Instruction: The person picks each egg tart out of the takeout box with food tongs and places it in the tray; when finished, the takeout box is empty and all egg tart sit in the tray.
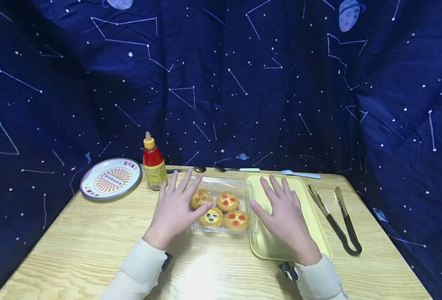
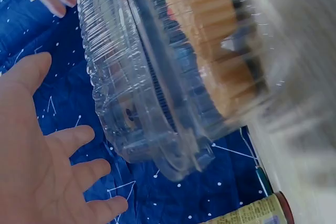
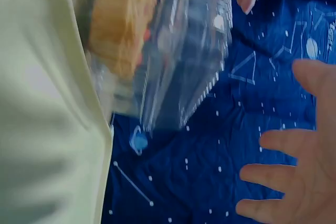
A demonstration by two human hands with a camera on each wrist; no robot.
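A clear plastic box (image 1: 221, 228) with its lid closed stands in the middle of the table, and several small round tarts (image 1: 227, 201) with red or dark decorations show through it. My left hand (image 1: 177, 210) hovers with spread fingers above the box's left side. Over the yellow tray (image 1: 260, 246), just right of the box, my right hand (image 1: 282, 210) is spread the same way. Neither hand holds anything. Both wrist views show the clear box (image 2: 142, 77) apart from the palm, its ridged lid facing the fingers.
A sauce bottle (image 1: 154, 166) stands behind the left hand, beside a patterned plate (image 1: 89, 175). A spoon (image 1: 200, 169), a green-handled utensil (image 1: 249, 170) and a blue fork (image 1: 303, 175) lie along the back edge. Black-handled tongs (image 1: 341, 237) lie right of the tray.
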